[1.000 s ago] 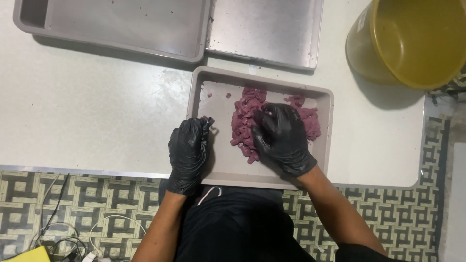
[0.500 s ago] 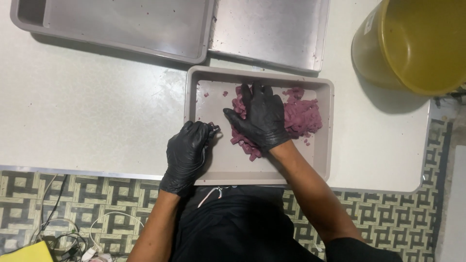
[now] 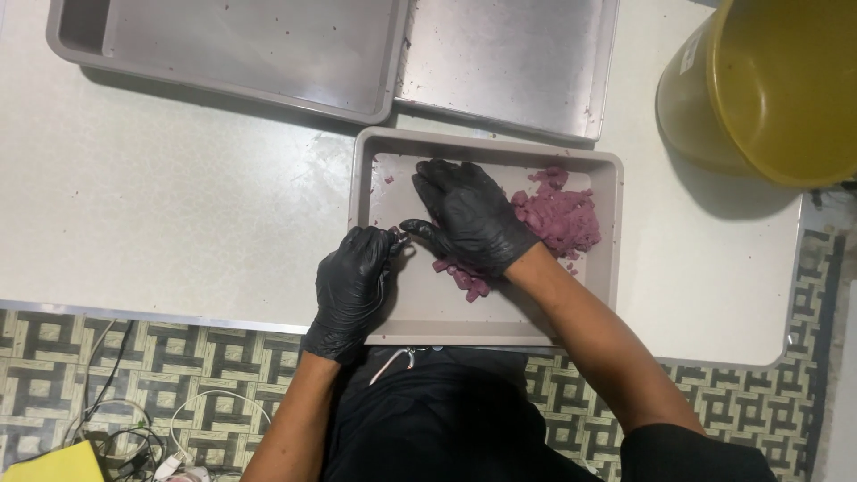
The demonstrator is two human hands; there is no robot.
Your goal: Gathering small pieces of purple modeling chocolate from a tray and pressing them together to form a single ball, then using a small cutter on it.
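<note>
Black-gloved right hand (image 3: 471, 217) flat on crumbly purple cubes (image 3: 558, 219), grey rectangular tray (image 3: 610, 268).

I see a white table (image 3: 178, 214) with a speckled top, its near edge running along the bottom of my view and its right corner rounded. Directly on it, close to the near edge, sits a shallow grey tray (image 3: 610, 295). Behind that, at the far side, a larger grey tray (image 3: 232, 54) lies on the left, and a flat metal sheet (image 3: 509, 62) lies just beside it on the right, its near edge almost touching the shallow tray. At the far right stands a yellow bucket (image 3: 705, 116), casting a shadow on the tabletop. Below the table's edge I see a patterned tile floor (image 3: 134, 366) with cables (image 3: 116, 428) lying on it.
</note>
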